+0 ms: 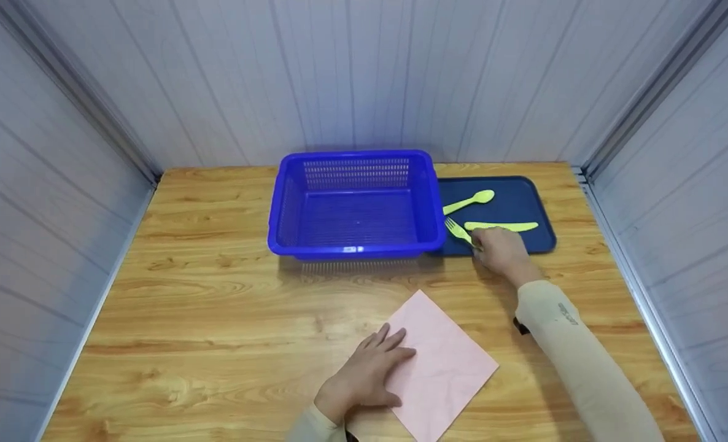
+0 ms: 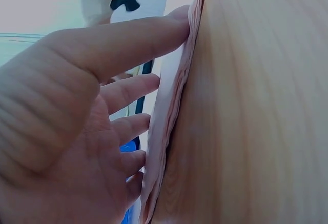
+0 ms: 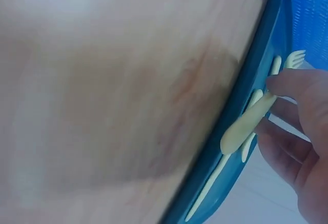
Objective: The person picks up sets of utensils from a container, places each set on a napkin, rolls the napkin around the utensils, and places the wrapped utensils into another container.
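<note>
Three yellow pieces of cutlery are seen at the tray [image 1: 517, 205]: a fork [image 1: 457, 229], a spoon [image 1: 482, 196] and a knife [image 1: 523, 226]. The fork is gripped by the handle between the thumb and fingers of the right hand [image 1: 500, 250], over the near part of the tray. Its tines are pointed at the basket [image 1: 315, 252], and the rounded end of its handle is left jutting out past the thumb. Whether the tray is touched by the fork cannot be told. The spoon is laid slantwise, its handle end partly hidden by the basket; the knife is set crosswise between spoon and hand.

The left hand [image 1: 364, 376] is spread, fingers extended and nothing grasped, and is rested on the left side of a pink napkin [image 1: 447, 368]. The napkin is turned cornerwise on the wooden table [image 1: 216, 307], and several thin layers are shown at its edge in the left wrist view. The blue basket is placed just left of the tray, before a pale wall [image 1: 352, 73].
</note>
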`<state>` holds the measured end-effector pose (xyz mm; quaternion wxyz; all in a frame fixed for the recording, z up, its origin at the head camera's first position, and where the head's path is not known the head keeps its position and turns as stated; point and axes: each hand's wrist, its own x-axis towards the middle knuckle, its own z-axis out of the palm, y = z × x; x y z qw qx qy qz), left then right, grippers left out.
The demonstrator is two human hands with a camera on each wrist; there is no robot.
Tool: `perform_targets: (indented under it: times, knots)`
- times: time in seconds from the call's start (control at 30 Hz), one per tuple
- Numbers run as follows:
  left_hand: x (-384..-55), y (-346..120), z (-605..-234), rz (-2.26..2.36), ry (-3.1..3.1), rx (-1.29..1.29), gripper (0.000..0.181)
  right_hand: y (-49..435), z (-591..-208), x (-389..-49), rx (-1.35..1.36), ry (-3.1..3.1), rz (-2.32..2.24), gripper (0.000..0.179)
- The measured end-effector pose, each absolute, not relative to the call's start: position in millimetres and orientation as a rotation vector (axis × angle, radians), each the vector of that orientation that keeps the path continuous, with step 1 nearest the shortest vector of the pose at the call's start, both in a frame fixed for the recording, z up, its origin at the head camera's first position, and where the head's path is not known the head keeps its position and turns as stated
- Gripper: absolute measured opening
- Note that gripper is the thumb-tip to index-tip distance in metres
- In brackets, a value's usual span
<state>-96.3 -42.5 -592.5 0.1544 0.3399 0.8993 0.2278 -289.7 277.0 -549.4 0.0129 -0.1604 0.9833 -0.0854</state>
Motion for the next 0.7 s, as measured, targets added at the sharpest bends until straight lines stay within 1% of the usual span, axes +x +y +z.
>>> perform_targets:
  times: [0.1, 0.2, 0.3, 0.4, 0.53, 0.7]
  knots:
    - [-97, -42, -593, 0.642, 2.592, 0.974, 0.087, 275, -552, -266, -0.480, 3.134, -0.348, 0.011]
    - [-97, -41, -594, 0.634, 2.601, 0.993, 0.087, 267, -556, -232, -0.465, 3.254, -0.488, 0.010]
    - [-97, -40, -594, 0.622, 2.601, 1.001, 0.087, 247, -556, -197, -0.432, 3.323, -0.650, 0.007]
    - [-96, -41, -593, 0.605, 2.608, 0.989, 0.087, 217, -554, -170, -0.383, 3.315, -0.789, 0.008]
    - [-92, -40, -588, 0.575, 2.630, 0.992, 0.085, 176, -555, -146, -0.306, 3.253, -0.900, 0.014]
    - [-81, -40, -580, 0.547, 2.684, 0.939, 0.079, 143, -559, -129, -0.220, 3.208, -0.920, 0.018]
